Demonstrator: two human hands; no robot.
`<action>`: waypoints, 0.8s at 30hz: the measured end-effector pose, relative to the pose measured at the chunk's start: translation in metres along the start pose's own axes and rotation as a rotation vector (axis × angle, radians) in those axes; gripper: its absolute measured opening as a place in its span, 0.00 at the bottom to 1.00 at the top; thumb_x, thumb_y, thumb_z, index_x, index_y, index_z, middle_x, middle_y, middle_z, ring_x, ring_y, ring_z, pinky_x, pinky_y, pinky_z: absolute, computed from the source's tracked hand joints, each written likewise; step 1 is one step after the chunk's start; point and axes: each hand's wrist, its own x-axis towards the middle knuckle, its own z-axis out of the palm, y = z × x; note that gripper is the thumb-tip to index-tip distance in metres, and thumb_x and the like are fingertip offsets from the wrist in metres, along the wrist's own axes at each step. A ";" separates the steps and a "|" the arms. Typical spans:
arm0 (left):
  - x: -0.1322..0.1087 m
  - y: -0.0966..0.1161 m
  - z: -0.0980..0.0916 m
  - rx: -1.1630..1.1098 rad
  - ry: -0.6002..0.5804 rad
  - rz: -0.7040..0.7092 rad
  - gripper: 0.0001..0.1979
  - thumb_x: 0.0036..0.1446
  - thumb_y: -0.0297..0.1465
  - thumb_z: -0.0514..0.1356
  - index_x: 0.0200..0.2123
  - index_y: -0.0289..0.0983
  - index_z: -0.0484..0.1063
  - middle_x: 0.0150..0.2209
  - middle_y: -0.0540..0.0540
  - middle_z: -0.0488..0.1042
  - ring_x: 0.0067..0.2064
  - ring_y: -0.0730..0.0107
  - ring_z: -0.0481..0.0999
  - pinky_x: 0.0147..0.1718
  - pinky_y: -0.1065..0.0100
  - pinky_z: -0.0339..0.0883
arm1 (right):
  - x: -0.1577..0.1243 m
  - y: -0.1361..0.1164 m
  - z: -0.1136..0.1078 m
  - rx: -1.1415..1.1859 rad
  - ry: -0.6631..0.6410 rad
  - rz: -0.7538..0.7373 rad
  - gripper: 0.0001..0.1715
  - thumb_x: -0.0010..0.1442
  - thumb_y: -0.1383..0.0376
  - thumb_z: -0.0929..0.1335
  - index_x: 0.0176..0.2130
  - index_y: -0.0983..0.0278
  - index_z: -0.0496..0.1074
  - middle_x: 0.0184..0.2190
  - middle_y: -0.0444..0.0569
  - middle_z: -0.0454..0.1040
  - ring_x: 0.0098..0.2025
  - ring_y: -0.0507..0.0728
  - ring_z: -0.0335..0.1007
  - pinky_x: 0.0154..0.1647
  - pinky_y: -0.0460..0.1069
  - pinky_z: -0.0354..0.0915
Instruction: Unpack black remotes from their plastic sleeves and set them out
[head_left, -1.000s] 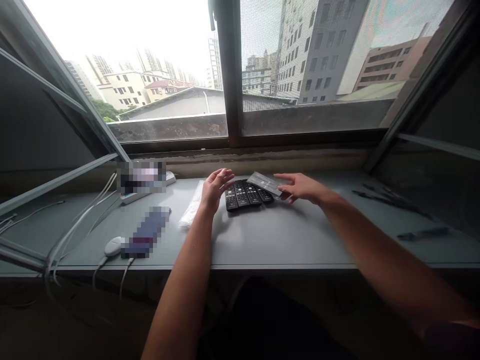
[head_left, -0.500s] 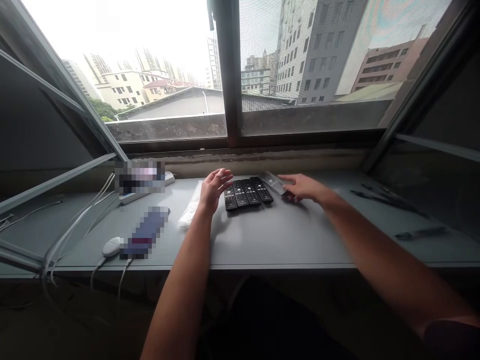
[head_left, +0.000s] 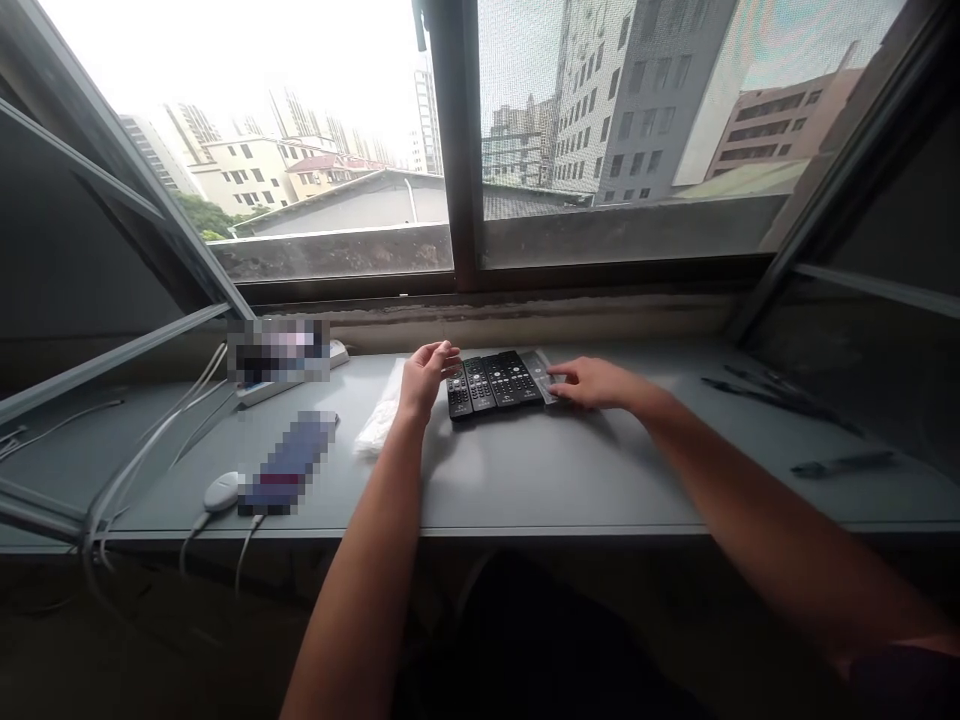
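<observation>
Three black remote controls (head_left: 491, 381) lie side by side on the grey window ledge (head_left: 525, 470). A fourth, greyer remote (head_left: 538, 372) lies flat against the right side of the row. My right hand (head_left: 596, 384) rests with its fingers pressed on that grey remote. My left hand (head_left: 424, 378) is at the left end of the row, fingers apart and slightly curled, thumb near the leftmost remote, holding nothing.
A white cloth or plastic bag (head_left: 381, 420) lies left of my left hand. Farther left are a blurred box, a power strip (head_left: 262, 392), a blurred flat device (head_left: 289, 463), a white charger (head_left: 222, 492) and cables. Dark tools (head_left: 840, 464) lie at the right. The window frame stands behind.
My right hand brought the grey remote down from a raised tilt and set it flat beside the three black ones. My left hand stayed at the left end.
</observation>
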 end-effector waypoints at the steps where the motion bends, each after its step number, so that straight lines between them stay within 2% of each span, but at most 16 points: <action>1: 0.001 -0.003 -0.001 0.061 0.007 0.016 0.20 0.61 0.47 0.72 0.45 0.37 0.80 0.48 0.35 0.86 0.50 0.52 0.86 0.55 0.51 0.77 | 0.001 0.000 0.002 -0.065 0.029 -0.011 0.36 0.71 0.52 0.74 0.72 0.62 0.76 0.42 0.54 0.87 0.39 0.63 0.84 0.46 0.53 0.78; 3: 0.002 -0.009 -0.003 0.194 0.008 0.064 0.17 0.62 0.46 0.71 0.44 0.38 0.82 0.46 0.37 0.86 0.51 0.51 0.85 0.57 0.51 0.75 | 0.003 0.001 0.006 -0.166 0.118 -0.021 0.35 0.73 0.50 0.71 0.70 0.64 0.78 0.50 0.59 0.86 0.51 0.69 0.84 0.56 0.57 0.76; 6: 0.001 -0.011 -0.003 0.346 -0.002 0.133 0.12 0.62 0.42 0.71 0.41 0.40 0.84 0.45 0.39 0.86 0.51 0.51 0.83 0.60 0.52 0.72 | 0.003 0.000 0.013 -0.204 0.259 -0.124 0.39 0.73 0.45 0.70 0.70 0.67 0.78 0.63 0.66 0.78 0.66 0.77 0.73 0.69 0.63 0.69; 8: -0.002 -0.010 -0.001 0.372 -0.002 0.152 0.09 0.60 0.40 0.72 0.39 0.41 0.84 0.43 0.40 0.86 0.50 0.51 0.83 0.62 0.53 0.70 | 0.002 -0.001 0.018 -0.180 0.258 -0.288 0.41 0.71 0.43 0.72 0.71 0.65 0.77 0.70 0.66 0.72 0.75 0.78 0.63 0.76 0.65 0.63; 10: -0.004 -0.008 0.000 0.373 0.007 0.158 0.07 0.59 0.38 0.73 0.38 0.42 0.84 0.41 0.41 0.85 0.50 0.49 0.82 0.62 0.52 0.69 | 0.003 -0.001 0.023 -0.160 0.190 -0.426 0.43 0.68 0.43 0.75 0.72 0.63 0.76 0.74 0.64 0.67 0.79 0.77 0.56 0.80 0.67 0.57; 14: -0.005 -0.009 0.000 0.500 0.038 0.192 0.04 0.61 0.36 0.70 0.36 0.43 0.83 0.42 0.39 0.84 0.51 0.45 0.81 0.64 0.50 0.67 | 0.007 0.002 0.032 -0.134 0.107 -0.495 0.44 0.66 0.47 0.77 0.73 0.61 0.74 0.77 0.62 0.65 0.82 0.77 0.52 0.82 0.70 0.53; 18: -0.008 -0.007 -0.004 0.757 0.076 0.286 0.08 0.66 0.35 0.64 0.42 0.42 0.84 0.52 0.35 0.82 0.61 0.40 0.77 0.69 0.46 0.62 | 0.012 0.005 0.037 -0.111 0.112 -0.521 0.37 0.68 0.54 0.76 0.72 0.61 0.75 0.75 0.61 0.68 0.79 0.74 0.59 0.82 0.68 0.55; 21: -0.011 -0.002 -0.009 0.922 0.177 0.322 0.15 0.69 0.35 0.60 0.50 0.40 0.84 0.64 0.31 0.76 0.73 0.35 0.64 0.75 0.40 0.52 | 0.012 0.004 0.038 -0.115 0.124 -0.511 0.36 0.70 0.55 0.74 0.72 0.60 0.75 0.75 0.60 0.68 0.77 0.73 0.64 0.80 0.67 0.59; 24: -0.011 -0.002 -0.017 1.042 0.300 0.231 0.22 0.69 0.39 0.59 0.60 0.37 0.81 0.72 0.27 0.68 0.81 0.28 0.44 0.75 0.27 0.36 | 0.009 0.002 0.039 -0.127 0.117 -0.494 0.37 0.70 0.53 0.74 0.73 0.60 0.74 0.76 0.59 0.67 0.76 0.72 0.65 0.79 0.66 0.61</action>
